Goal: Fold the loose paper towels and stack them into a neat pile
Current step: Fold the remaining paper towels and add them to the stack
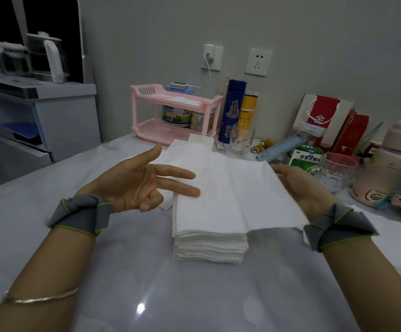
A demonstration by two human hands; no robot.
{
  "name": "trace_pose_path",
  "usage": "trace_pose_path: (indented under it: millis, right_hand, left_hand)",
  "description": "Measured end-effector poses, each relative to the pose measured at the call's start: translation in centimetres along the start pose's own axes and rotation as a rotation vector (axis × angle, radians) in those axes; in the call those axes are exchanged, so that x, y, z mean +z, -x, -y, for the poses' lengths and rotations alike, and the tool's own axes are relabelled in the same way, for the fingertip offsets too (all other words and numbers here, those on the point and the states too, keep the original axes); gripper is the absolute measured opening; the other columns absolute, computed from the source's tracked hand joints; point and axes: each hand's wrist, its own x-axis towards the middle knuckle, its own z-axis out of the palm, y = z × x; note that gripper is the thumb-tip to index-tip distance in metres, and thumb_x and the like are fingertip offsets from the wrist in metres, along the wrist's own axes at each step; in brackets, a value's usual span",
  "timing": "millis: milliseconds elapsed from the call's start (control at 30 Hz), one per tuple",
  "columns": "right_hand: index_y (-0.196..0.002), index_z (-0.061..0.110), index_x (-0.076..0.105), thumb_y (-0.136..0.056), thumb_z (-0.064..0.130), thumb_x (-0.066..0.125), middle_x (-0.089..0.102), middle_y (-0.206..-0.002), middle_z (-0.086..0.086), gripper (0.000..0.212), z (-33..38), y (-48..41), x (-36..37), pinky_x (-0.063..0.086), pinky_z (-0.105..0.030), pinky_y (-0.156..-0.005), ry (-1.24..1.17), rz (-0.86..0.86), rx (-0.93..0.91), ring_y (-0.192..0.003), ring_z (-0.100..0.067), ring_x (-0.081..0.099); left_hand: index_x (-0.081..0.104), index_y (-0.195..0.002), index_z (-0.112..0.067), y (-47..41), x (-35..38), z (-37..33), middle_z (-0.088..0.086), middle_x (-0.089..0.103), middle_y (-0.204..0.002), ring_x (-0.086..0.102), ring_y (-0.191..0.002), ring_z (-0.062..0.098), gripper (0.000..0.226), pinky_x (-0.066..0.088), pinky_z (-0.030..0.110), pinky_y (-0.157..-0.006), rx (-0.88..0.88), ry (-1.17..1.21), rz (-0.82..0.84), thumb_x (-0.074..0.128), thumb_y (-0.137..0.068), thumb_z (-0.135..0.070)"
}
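Two hands on one sheet [233,195]. Left hand [132,185]: index and middle fingers [180,174] are straight and flat on the sheet's left half, ring and little curled in, gripping nothing. It looks like an anchor so the sheet won't slide off the pile [209,245] right under those fingertips. Right hand [297,185] is at the sheet's right edge, which is raised and overhangs the pile. Its fingers are mostly behind the paper, so pinching or just propping, cannot tell. Likely mid-fold, with the right half due to come over toward the left fingers. Pile sits fairly square on the table [122,271], between the two hands. Loose towels [398,255] lie near, outside the right wrist, and more white paper [194,147] lies past the left fingertips. Task looks well along, not done.
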Motion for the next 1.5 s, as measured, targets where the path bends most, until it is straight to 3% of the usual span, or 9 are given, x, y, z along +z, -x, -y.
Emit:
trace_pose_path:
  millis: [133,300,433,567,733,967,1100,1267,1500]
  right_hand:
    - [-0.091,0.006,0.050,-0.098,0.014,0.040,0.065,-0.090,-0.014,0.014,1.0,0.3,-1.9,0.053,-0.032,-0.058,0.062,-0.139,-0.091,-0.075,-0.026,0.065]
    - [-0.093,0.004,0.058,-0.091,0.016,0.057,0.061,-0.094,-0.014,0.012,0.8,-1.2,-5.8,0.050,-0.030,-0.065,0.942,-0.307,-0.183,-0.074,-0.020,0.056]
    - [-0.101,-0.003,0.056,-0.083,0.029,0.068,0.054,-0.089,-0.009,0.038,-0.9,-1.7,-6.6,0.039,-0.024,-0.056,1.392,-0.292,0.118,-0.074,-0.018,0.052]
    - [-0.104,0.001,0.054,-0.084,0.021,0.063,0.055,-0.107,-0.016,0.030,-2.2,-2.1,-6.4,0.038,-0.026,-0.068,1.408,-0.345,0.152,-0.101,-0.029,0.053]
    - [-0.064,0.008,0.040,-0.089,0.010,0.050,0.047,-0.087,-0.011,0.027,-2.3,-2.0,-6.3,0.031,-0.025,-0.052,1.486,-0.389,0.064,-0.082,-0.025,0.046]
    - [-0.061,0.006,0.043,-0.084,0.005,0.055,0.046,-0.062,-0.007,0.026,-1.4,-2.2,-7.6,0.028,-0.025,-0.044,1.376,-0.477,-0.014,-0.056,-0.017,0.043]
    - [-0.063,0.003,0.046,-0.084,0.003,0.053,0.049,-0.060,-0.009,0.022,-0.8,-2.0,-7.7,0.031,-0.024,-0.045,1.304,-0.519,-0.067,-0.054,-0.020,0.046]
    - [-0.078,-0.003,0.060,-0.086,0.010,0.054,0.057,-0.074,-0.017,0.016,2.4,-0.1,-6.6,0.047,-0.041,-0.072,1.121,-0.657,-0.394,-0.077,-0.033,0.056]
    - [-0.106,0.004,0.061,-0.094,0.013,0.046,0.053,-0.094,-0.007,0.021,5.7,4.0,-4.2,0.039,-0.036,-0.078,0.866,-0.614,-0.735,-0.086,-0.023,0.048]
  left_hand:
    - [0.077,-0.088,-0.011,-0.6,-0.1,0.1,0.012,0.071,-0.104,0.062,-0.046,0.013,0.053,0.052,0.018,-0.045,0.107,0.079,-0.336,0.044,-0.081,-0.051]
    - [0.063,-0.089,-0.008,-1.2,-0.9,0.4,0.006,0.073,-0.076,0.063,-0.050,0.012,0.028,0.048,0.016,-0.040,0.151,0.184,-0.714,0.046,-0.094,-0.029]
    - [0.061,-0.088,-0.008,-1.2,-1.2,0.5,0.005,0.072,-0.071,0.063,-0.049,0.011,0.022,0.048,0.016,-0.041,0.141,0.236,-0.752,0.048,-0.093,-0.024]
    - [0.062,-0.087,-0.008,-1.4,-1.4,0.5,0.005,0.072,-0.070,0.063,-0.049,0.012,0.021,0.049,0.016,-0.041,0.132,0.242,-0.746,0.048,-0.092,-0.024]
    - [0.062,-0.086,-0.008,-1.4,-1.3,0.5,0.005,0.071,-0.070,0.063,-0.050,0.012,0.020,0.049,0.016,-0.043,0.133,0.235,-0.752,0.049,-0.092,-0.023]
    - [0.062,-0.086,-0.008,-1.6,-1.2,0.5,0.005,0.072,-0.072,0.063,-0.051,0.012,0.021,0.050,0.016,-0.044,0.136,0.224,-0.744,0.048,-0.092,-0.023]
    - [0.062,-0.087,-0.008,-1.6,-1.1,0.5,0.005,0.071,-0.072,0.063,-0.052,0.012,0.021,0.050,0.017,-0.044,0.138,0.226,-0.740,0.048,-0.092,-0.023]
    - [0.062,-0.086,-0.008,-1.6,-1.1,0.5,0.005,0.071,-0.072,0.063,-0.053,0.012,0.021,0.050,0.017,-0.045,0.139,0.224,-0.739,0.048,-0.092,-0.022]
    - [0.062,-0.086,-0.008,-1.6,-1.1,0.6,0.005,0.071,-0.072,0.063,-0.052,0.012,0.020,0.050,0.016,-0.045,0.146,0.225,-0.738,0.048,-0.092,-0.022]
